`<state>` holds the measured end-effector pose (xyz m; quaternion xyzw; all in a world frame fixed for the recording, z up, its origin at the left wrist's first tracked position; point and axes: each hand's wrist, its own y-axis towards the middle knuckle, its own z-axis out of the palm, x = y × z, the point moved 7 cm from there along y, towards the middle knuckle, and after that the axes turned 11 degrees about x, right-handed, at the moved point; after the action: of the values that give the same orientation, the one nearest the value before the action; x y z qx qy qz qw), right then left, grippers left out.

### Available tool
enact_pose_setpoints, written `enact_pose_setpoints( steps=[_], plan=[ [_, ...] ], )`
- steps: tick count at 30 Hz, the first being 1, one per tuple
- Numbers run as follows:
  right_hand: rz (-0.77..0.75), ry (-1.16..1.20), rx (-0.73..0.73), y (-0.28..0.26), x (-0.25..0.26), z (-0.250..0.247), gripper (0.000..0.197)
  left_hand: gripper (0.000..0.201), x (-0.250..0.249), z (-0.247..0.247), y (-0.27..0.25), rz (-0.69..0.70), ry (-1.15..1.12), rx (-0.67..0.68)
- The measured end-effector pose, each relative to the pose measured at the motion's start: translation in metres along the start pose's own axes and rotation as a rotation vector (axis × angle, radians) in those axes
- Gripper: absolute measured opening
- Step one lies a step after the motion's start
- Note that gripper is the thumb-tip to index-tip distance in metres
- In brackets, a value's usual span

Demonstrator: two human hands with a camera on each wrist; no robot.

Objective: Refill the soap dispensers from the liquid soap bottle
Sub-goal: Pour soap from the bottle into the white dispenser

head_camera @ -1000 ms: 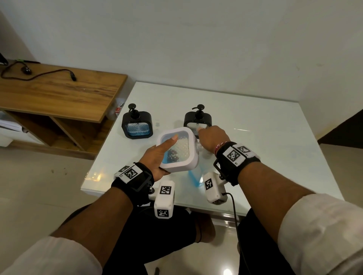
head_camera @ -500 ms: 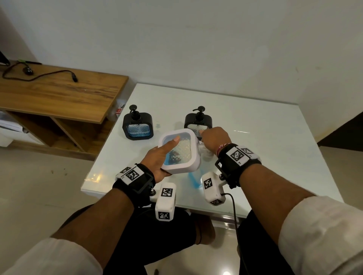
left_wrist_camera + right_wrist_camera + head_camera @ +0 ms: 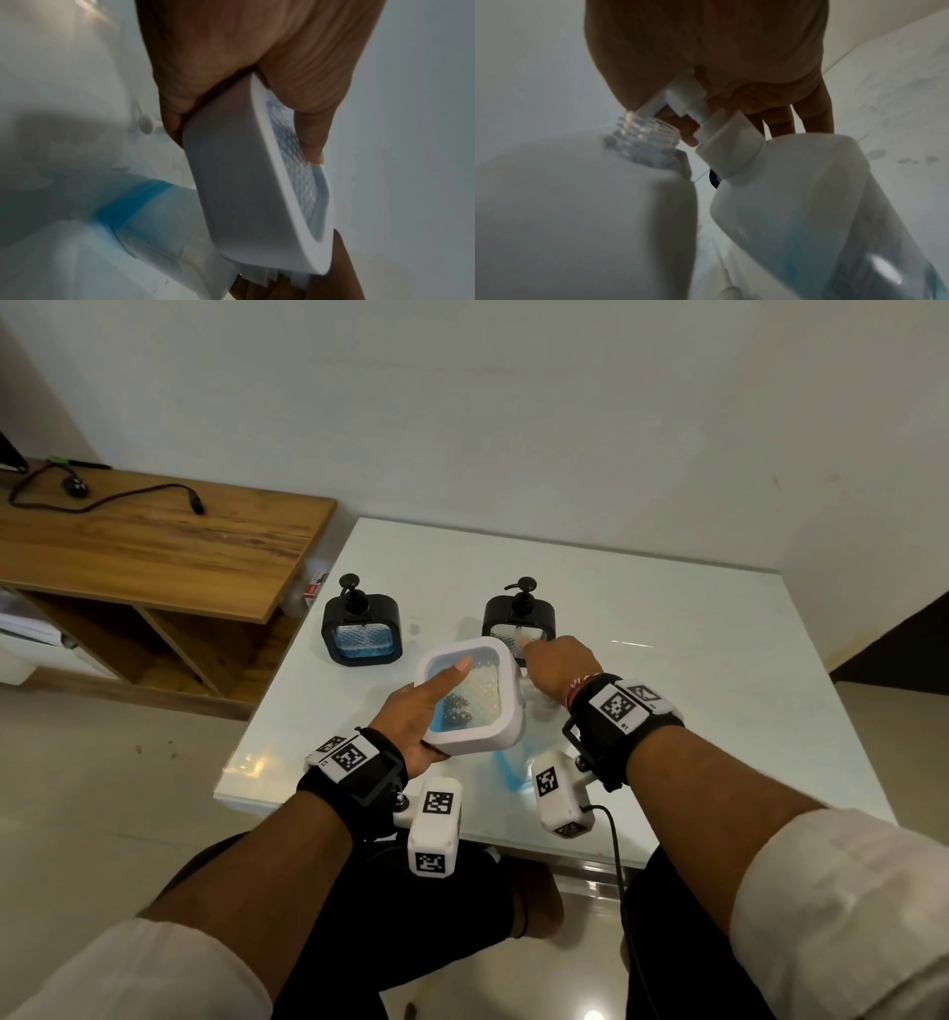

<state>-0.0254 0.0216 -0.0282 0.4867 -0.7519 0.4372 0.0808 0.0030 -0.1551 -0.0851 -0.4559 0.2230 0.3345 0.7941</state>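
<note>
Little has shifted over the last second: the white soap dispenser point(image 3: 470, 695) has stayed tilted above the near part of the white table point(image 3: 719, 660), and both hands have kept their places on either side of it. Its clear, textured window faces up toward the head camera, and its pump is off — the right wrist view shows the bare, threaded clear neck point(image 3: 644, 140) open at the top. The left hand point(image 3: 416, 711) grasps the dispenser by its near side, thumb laid flat across the window and fingers curled underneath. Just right of it stands the liquid soap bottle point(image 3: 808, 213), translucent white with blue liquid low inside, its body mostly hidden under the dispenser in the head view. The right hand point(image 3: 557, 665) is on top of the bottle's white pump point(image 3: 687, 101), fingers curled round the pump head, whose nozzle points at the dispenser's open neck. Whether soap is flowing cannot be told. Farther back on the table two black soap dispensers stand upright with their pumps on — one at the left point(image 3: 361, 629) holding blue liquid, one point(image 3: 518, 613) just beyond the right hand. A wooden shelf unit point(image 3: 154, 546) with a black cable point(image 3: 102, 503) lying on it stands left of the table.
</note>
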Motion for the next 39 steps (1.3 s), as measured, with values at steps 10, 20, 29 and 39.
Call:
enact_pose_setpoints(
  steps=[10, 20, 29, 39],
  plan=[
    [-0.026, 0.008, -0.056, 0.004, 0.002, -0.004, 0.038, 0.067, 0.000, -0.001, 0.000, 0.008, -0.007, 0.004],
    [-0.029, -0.031, -0.104, 0.000, 0.001, -0.010, 0.042, 0.066, 0.002, -0.001, 0.000, -0.002, 0.003, -0.001],
    [0.009, -0.013, -0.061, 0.002, -0.002, -0.002, 0.044, 0.062, 0.002, 0.000, 0.001, -0.010, 0.006, 0.004],
    [-0.026, -0.002, -0.090, 0.006, 0.001, -0.004, 0.054, 0.069, 0.000, 0.001, -0.001, 0.001, 0.020, -0.002]
  ],
)
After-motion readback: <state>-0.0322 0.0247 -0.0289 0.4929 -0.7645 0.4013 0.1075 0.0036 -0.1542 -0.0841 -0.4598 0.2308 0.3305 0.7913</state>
